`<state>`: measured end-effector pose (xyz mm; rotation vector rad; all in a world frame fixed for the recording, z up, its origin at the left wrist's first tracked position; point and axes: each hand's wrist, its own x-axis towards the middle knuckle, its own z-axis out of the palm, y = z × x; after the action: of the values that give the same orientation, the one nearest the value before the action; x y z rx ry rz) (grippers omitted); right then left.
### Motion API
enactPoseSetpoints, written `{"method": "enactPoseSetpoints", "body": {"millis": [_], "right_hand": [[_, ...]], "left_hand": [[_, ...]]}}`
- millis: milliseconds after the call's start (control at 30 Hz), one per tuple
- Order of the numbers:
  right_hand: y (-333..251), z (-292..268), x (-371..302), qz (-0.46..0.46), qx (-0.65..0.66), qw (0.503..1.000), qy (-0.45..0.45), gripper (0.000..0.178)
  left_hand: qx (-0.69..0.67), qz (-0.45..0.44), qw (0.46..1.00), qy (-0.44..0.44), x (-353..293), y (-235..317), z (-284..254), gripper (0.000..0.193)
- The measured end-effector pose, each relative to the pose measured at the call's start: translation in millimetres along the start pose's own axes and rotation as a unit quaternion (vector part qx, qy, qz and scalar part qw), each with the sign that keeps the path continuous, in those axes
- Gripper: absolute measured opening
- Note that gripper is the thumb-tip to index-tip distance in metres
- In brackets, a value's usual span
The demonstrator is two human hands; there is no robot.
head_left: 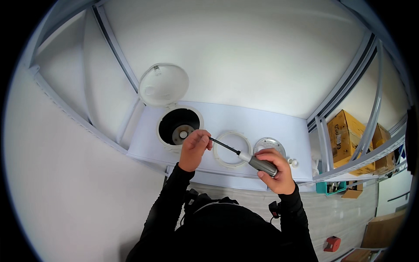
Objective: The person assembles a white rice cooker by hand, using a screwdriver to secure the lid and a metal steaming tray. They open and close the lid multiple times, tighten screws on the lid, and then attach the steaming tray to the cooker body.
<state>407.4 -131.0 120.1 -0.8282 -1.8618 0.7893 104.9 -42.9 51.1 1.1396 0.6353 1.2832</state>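
A screwdriver [245, 156] with a grey and white handle and a long dark shaft is held aslant over the table, in front of me. My right hand [278, 169] grips its handle. My left hand [195, 147] pinches the far end of the shaft, and the fingers hide the tip. Behind my left hand stands a white rice cooker [201, 120] with its lid [165, 85] raised and its dark inside showing. Beneath the shaft lies a white ring [223, 163]. A round metal plate [269, 142] rests beyond my right hand.
Small white parts [293, 162] lie right of the metal plate on the white table [257, 117]. White frame posts and a wall surround it. At the right are cardboard boxes [348, 142] and a teal basket [322, 187]. A red object [332, 243] sits on the floor.
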Motion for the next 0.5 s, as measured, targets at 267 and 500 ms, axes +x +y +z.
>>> {"method": "enactPoseSetpoints", "body": {"millis": [267,500], "right_hand": [[5,72,50,-0.030,-0.057,0.998,0.020,0.038],[35,147,115,-0.043,-0.107,0.990,0.079,0.034]], "left_hand": [[-0.085,-0.009,0.988,0.128,20,4,-32,0.029],[-0.099,-0.148,0.984,0.004,51,7,-87,0.042]]}}
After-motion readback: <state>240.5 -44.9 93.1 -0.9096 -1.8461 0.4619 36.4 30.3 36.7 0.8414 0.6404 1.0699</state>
